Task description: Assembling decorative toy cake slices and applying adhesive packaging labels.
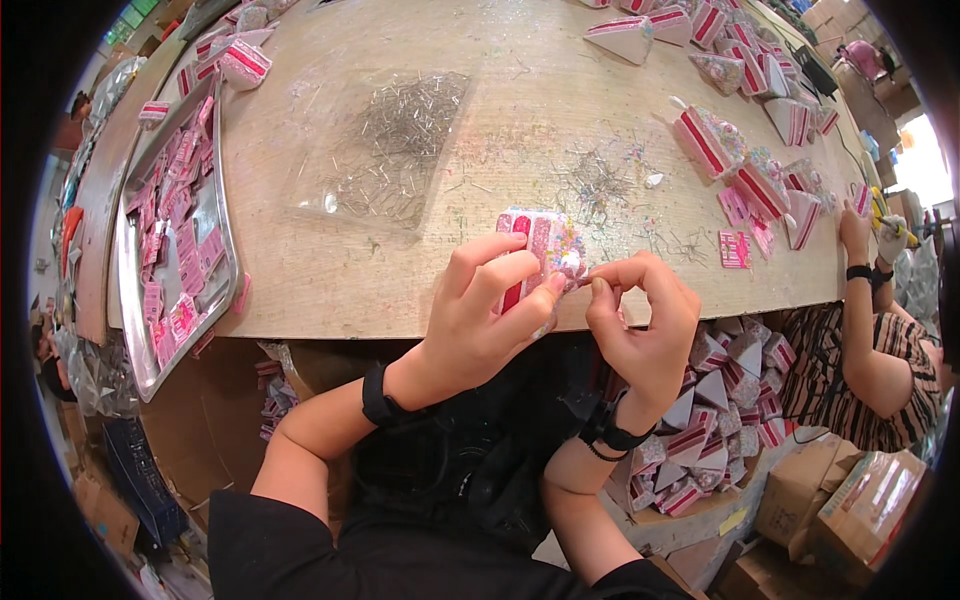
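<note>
My left hand is closed around a cake-slice ornament with pink and red stripes and a glittery, beaded top, held over the table's near edge. Beside it, my right hand pinches at the ornament's right end, thumb and forefinger together. What sits between those fingertips is too small to make out. Just beyond the hands lies a loose scatter of small metal wire pins. Farther left, a larger heap of wire pins rests on a clear plastic sheet.
A metal tray of pink tags stands at the left. More cake-slice ornaments crowd the right side, near pink tags. Below the table edge is a box of ornaments. A co-worker works at the far right.
</note>
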Demonstrator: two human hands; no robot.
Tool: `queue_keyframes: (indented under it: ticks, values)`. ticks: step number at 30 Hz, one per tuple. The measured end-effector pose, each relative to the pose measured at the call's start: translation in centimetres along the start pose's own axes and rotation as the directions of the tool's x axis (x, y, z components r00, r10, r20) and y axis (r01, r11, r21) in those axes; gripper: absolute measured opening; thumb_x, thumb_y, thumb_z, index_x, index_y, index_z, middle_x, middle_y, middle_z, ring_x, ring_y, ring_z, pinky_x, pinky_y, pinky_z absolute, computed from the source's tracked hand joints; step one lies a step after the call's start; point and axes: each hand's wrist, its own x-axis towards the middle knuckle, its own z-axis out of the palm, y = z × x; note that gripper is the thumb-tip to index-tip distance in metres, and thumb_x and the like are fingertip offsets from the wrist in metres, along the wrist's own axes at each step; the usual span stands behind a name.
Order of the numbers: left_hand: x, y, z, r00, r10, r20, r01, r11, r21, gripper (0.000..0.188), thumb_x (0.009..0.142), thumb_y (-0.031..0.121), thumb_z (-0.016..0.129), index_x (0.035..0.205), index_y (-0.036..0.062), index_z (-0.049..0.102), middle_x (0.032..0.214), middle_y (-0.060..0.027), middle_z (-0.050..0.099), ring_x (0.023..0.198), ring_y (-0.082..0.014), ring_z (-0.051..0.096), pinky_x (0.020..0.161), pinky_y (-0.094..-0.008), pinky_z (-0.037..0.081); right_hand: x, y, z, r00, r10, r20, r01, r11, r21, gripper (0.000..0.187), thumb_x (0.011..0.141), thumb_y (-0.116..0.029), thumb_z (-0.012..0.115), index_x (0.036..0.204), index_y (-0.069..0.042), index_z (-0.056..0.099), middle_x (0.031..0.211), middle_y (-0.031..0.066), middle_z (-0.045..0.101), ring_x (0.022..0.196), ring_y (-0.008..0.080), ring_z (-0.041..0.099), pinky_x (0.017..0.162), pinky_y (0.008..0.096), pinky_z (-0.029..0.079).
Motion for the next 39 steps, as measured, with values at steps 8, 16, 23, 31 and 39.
queue_keyframes:
  ticks: [8,16,23,31,39]
  values:
    - [0.2,-0.1,-0.2,0.998,-0.057,0.02,0.058,0.997,-0.056,0.039,0.063,0.008,0.079,0.101,0.0084,0.07,0.107,-0.0062,0.053,0.107,-0.0297,0.053,0.084,-0.0409,0.05,0.1,-0.9,0.9,0.997,-0.04,-0.059,0.033,0.993,-0.113,0.018,0.073,0.004,0.072,0.084,-0.002,0.06,0.069,0.0088,0.057,0.056,0.0197,0.057,0.052,0.0305,0.046]
    - [0.0,0.1,0.4,0.998,0.024,-0.061,-0.019,0.997,0.073,0.025,0.067,0.006,0.079,0.087,0.011,0.065,0.1,-0.0037,0.054,0.102,-0.0305,0.054,0.066,-0.0341,0.051,0.0,-0.8,1.1,0.996,-0.064,-0.065,0.056,0.992,-0.116,0.016,0.074,0.003,0.071,0.084,-0.002,0.059,0.071,0.0088,0.059,0.057,0.0203,0.058,0.053,0.0308,0.046]
    - [0.2,0.0,0.3,0.998,-0.001,-0.067,0.004,0.999,0.052,0.025,0.068,0.006,0.078,0.089,0.0116,0.066,0.099,-0.0027,0.054,0.102,-0.0303,0.054,0.061,-0.0322,0.051,0.2,-1.0,1.0,0.997,0.03,-0.073,-0.034,0.998,-0.056,0.014,0.074,0.004,0.069,0.085,0.0,0.061,0.072,0.0096,0.061,0.057,0.0173,0.058,0.054,0.0286,0.046]
    - [0.1,0.0,0.0,0.999,-0.022,-0.035,0.023,0.999,0.028,0.024,0.068,0.007,0.078,0.089,0.0121,0.067,0.099,-0.0024,0.054,0.103,-0.0303,0.053,0.06,-0.0318,0.051,0.3,-0.4,1.1,0.998,0.019,-0.062,-0.018,1.0,0.017,0.011,0.076,0.003,0.068,0.084,-0.001,0.061,0.069,0.0066,0.061,0.055,0.0158,0.057,0.082,0.0335,0.053]
    - [-0.3,0.1,0.7,0.997,-0.009,-0.072,0.016,0.996,0.091,0.019,0.073,0.003,0.077,0.083,0.0116,0.064,0.1,-0.003,0.055,0.103,-0.0305,0.053,0.051,-0.0281,0.046,0.2,-1.8,1.6,0.992,0.105,-0.075,-0.112,0.989,-0.098,0.011,0.078,-0.001,0.068,0.081,-0.004,0.058,0.069,0.0056,0.06,0.057,0.0197,0.056,0.108,0.0494,0.037]
